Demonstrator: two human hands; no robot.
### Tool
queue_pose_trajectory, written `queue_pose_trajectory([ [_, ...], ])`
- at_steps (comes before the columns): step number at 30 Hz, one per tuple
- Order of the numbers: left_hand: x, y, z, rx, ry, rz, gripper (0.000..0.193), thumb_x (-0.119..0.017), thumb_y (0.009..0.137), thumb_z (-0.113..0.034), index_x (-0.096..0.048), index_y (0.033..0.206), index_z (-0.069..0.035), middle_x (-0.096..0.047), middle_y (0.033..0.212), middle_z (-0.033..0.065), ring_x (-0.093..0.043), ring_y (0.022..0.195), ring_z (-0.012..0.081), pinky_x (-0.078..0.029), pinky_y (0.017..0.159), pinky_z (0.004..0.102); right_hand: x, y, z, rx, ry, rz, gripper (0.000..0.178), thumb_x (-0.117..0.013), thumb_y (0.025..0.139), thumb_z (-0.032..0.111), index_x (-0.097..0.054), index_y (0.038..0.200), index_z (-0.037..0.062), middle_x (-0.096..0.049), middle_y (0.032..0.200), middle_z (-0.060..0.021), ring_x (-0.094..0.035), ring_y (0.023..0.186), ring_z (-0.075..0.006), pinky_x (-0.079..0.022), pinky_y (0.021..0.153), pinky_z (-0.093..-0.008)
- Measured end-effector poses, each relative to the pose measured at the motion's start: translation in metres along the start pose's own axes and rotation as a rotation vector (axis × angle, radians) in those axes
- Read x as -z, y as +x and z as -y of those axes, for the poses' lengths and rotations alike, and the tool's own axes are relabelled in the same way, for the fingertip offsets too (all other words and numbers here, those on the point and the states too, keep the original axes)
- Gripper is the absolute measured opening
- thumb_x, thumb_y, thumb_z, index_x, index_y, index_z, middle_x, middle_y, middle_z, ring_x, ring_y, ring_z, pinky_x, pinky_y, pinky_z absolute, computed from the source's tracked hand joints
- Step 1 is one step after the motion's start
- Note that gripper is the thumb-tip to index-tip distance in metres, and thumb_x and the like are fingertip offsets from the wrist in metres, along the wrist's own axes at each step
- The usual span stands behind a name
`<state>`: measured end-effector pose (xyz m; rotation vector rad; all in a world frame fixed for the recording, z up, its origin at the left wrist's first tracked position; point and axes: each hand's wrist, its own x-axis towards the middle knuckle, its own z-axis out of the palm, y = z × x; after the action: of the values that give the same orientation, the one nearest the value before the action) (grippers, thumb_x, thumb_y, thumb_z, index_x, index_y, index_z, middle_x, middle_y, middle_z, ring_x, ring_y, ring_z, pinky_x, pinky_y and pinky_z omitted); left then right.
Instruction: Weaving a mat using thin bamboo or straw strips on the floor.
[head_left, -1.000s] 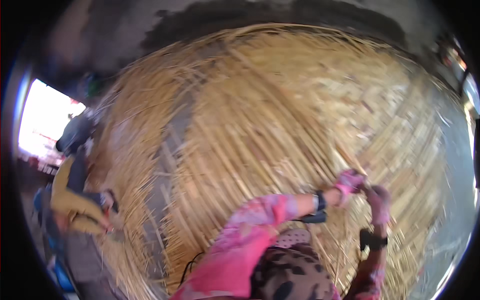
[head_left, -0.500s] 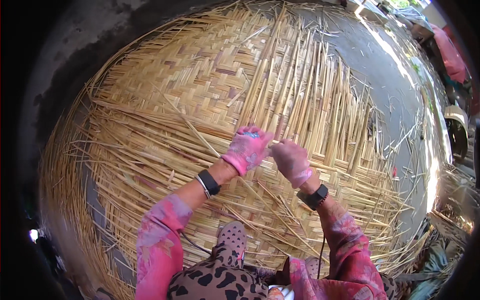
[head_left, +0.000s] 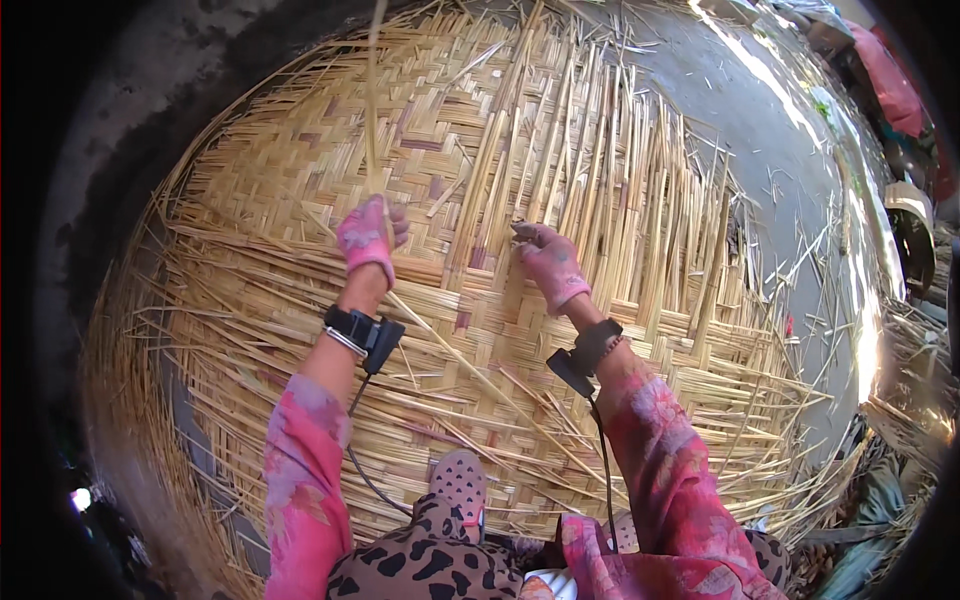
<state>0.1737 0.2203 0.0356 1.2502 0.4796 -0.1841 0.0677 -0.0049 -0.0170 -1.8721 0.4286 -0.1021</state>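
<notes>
Over the left part of a large woven mat (head_left: 330, 150) of split straw-coloured strips, my left hand (head_left: 366, 238), in a pink fingerless-looking glove, is closed on a long pale strip (head_left: 374, 110). That strip rises from the fist past the top of the picture. My right hand (head_left: 553, 268), gloved the same way, hovers to the right over the weave with its fingers bent and a little apart; I see nothing in it. Beyond it lie several long loose strips (head_left: 560, 150). Another long strip (head_left: 470, 370) slants across the mat below my left hand.
My shoe (head_left: 460, 485) rests on the near part of the mat. Strip ends (head_left: 130, 330) stick out along the left edge. Grey floor (head_left: 790, 200) with scattered scraps runs along the right. A pink cloth-like item (head_left: 890, 85) and a heap of dry husks (head_left: 905, 400) lie farther right.
My hands, close together before, have come apart. The left moved left and away from me, with the strip now upright in it; the right moved slightly left and away, and its fingers have loosened.
</notes>
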Motion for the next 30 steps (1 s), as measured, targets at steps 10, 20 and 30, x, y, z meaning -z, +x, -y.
queue_pose_trajectory([
  [10, 0.002, -0.027, 0.032, -0.061, 0.074, 0.13, 0.014, -0.055, 0.088, -0.013, -0.061, 0.089, 0.0, -0.057, 0.065, 0.0047, -0.049, 0.046, 0.0077, -0.037, 0.04, 0.0186, -0.055, 0.029, 0.063, -0.174, -0.697, -0.176, 0.031, -0.071, 0.07, 0.019, -0.057, 0.09, 0.0006, -0.065, 0.083, -0.0172, -0.065, 0.079, -0.0295, -0.05, 0.072, -0.0374],
  [20, 0.01, -0.014, 0.064, -0.351, 0.363, 0.295, 0.011, -0.057, 0.086, -0.01, -0.061, 0.093, -0.004, -0.064, 0.075, 0.0055, -0.056, 0.056, 0.0059, -0.044, 0.047, 0.019, -0.046, 0.015, 0.013, -0.246, 0.616, -0.005, 0.021, -0.07, 0.071, 0.01, -0.064, 0.088, -0.0001, -0.067, 0.079, -0.0075, -0.064, 0.071, -0.0164, -0.049, 0.063, -0.0278],
  [30, -0.038, -0.011, 0.062, -0.388, 0.987, 0.596, 0.014, -0.062, 0.074, -0.023, -0.068, 0.08, -0.01, -0.065, 0.08, 0.0114, -0.062, 0.077, 0.0304, -0.049, 0.07, 0.0383, 0.028, 0.018, 0.003, -0.183, 1.085, -0.175, 0.033, -0.061, 0.086, 0.021, -0.056, 0.117, 0.0121, -0.057, 0.091, -0.0028, -0.053, 0.084, -0.0163, -0.044, 0.079, -0.0376],
])
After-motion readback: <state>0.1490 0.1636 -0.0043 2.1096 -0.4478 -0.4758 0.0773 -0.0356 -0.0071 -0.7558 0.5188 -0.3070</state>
